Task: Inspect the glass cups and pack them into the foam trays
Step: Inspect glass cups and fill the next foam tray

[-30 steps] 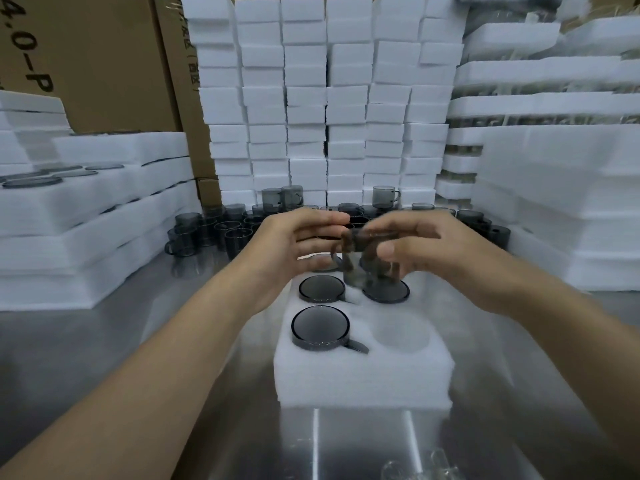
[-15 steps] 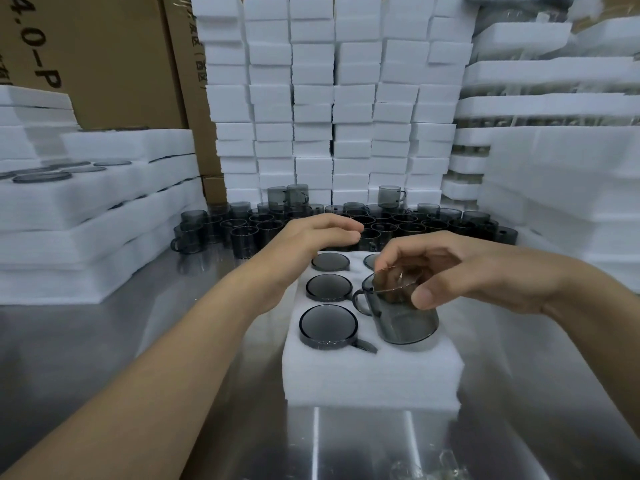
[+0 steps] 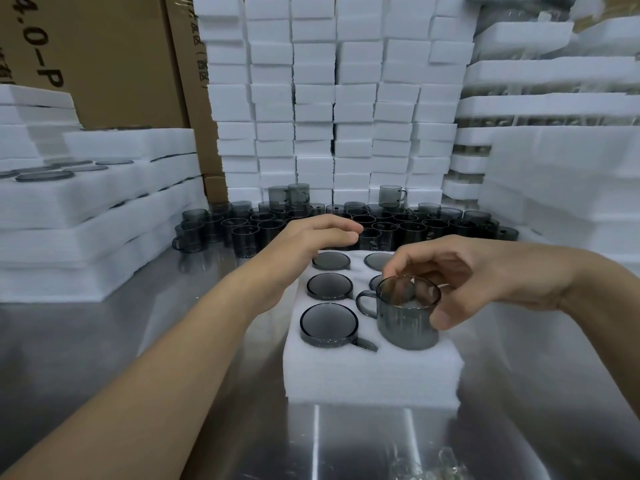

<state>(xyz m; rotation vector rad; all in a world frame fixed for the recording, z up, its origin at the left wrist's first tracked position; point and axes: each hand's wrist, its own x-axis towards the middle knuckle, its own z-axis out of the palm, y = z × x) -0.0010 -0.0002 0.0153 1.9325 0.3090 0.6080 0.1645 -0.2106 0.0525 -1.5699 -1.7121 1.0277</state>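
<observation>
A white foam tray (image 3: pixel 370 375) lies on the steel table in front of me. Several smoked-glass cups are sunk in its holes, one at the near left (image 3: pixel 329 324). My right hand (image 3: pixel 485 275) holds another grey glass cup (image 3: pixel 408 317) by its rim, thumb on the near wall. That cup stands half sunk in the near right hole, handle pointing left. My left hand (image 3: pixel 311 244) hovers over the tray's far left corner, fingers loosely extended toward the loose cups (image 3: pixel 346 220) massed behind the tray, and holds nothing.
Stacks of filled foam trays (image 3: pixel 86 209) rise on the left, and more foam stacks (image 3: pixel 561 168) on the right. A wall of white foam blocks (image 3: pixel 332 98) and cardboard boxes (image 3: pixel 97 57) closes the back. Bare steel table (image 3: pixel 104 341) lies to the left of the tray.
Both hands held the cup up over the tray. My right hand has since lowered it into the near right hole, and my left hand has let go and moved back toward the loose cups.
</observation>
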